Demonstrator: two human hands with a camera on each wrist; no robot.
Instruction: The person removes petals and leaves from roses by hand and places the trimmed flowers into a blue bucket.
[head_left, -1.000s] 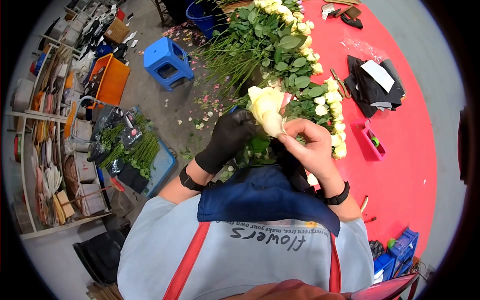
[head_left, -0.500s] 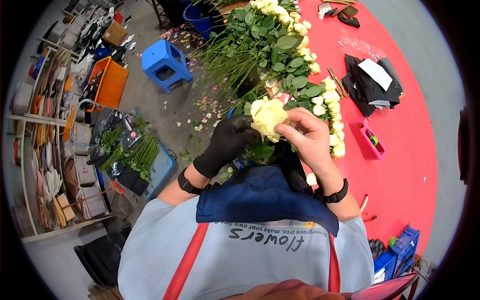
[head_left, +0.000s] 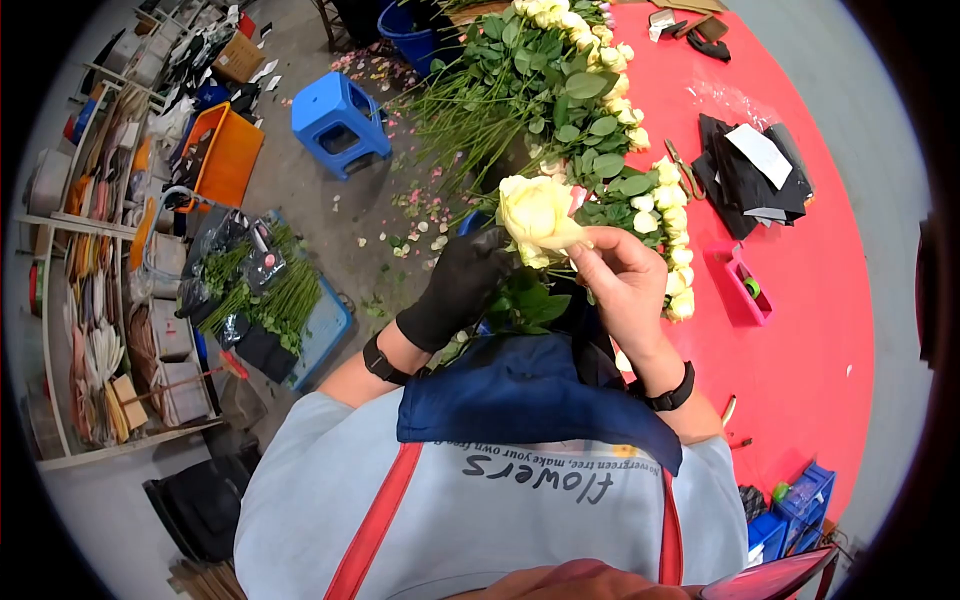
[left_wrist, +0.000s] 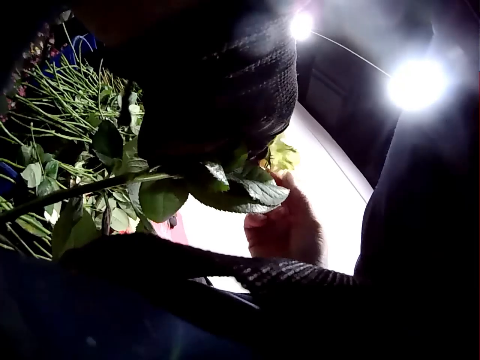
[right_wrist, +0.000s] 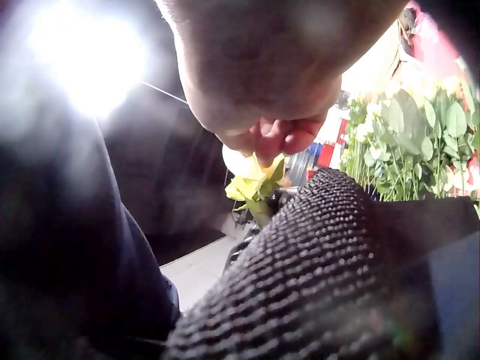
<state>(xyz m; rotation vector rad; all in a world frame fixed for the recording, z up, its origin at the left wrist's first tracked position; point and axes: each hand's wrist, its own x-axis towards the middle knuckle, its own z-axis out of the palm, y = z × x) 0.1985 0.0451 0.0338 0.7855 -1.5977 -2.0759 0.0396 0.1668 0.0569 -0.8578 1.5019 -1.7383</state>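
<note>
A pale yellow rose [head_left: 533, 210] stands upright in front of the chest. My left hand [head_left: 460, 283], in a black glove, grips it just under the bloom. In the left wrist view the rose's stem [left_wrist: 90, 189] runs out beside the dark glove, with green leaves [left_wrist: 244, 192] on it. My bare right hand [head_left: 628, 278] pinches an outer petal [head_left: 562, 238] between thumb and forefinger and bends it away from the bloom. The right wrist view shows those fingertips [right_wrist: 271, 142] right at the yellow petals.
Many cream roses [head_left: 672, 225] with leafy stems lie along the red table [head_left: 800, 370]. Scissors [head_left: 684, 168], black sheets [head_left: 735, 190] and a pink tape dispenser [head_left: 742, 285] are on it too. A blue stool [head_left: 338, 120] stands on the petal-strewn floor at left.
The right fingers left a petal stretched toward the body, came back against the rose's side, and now draw a petal outward. My left hand keeps its grip while the rose turns slightly.
</note>
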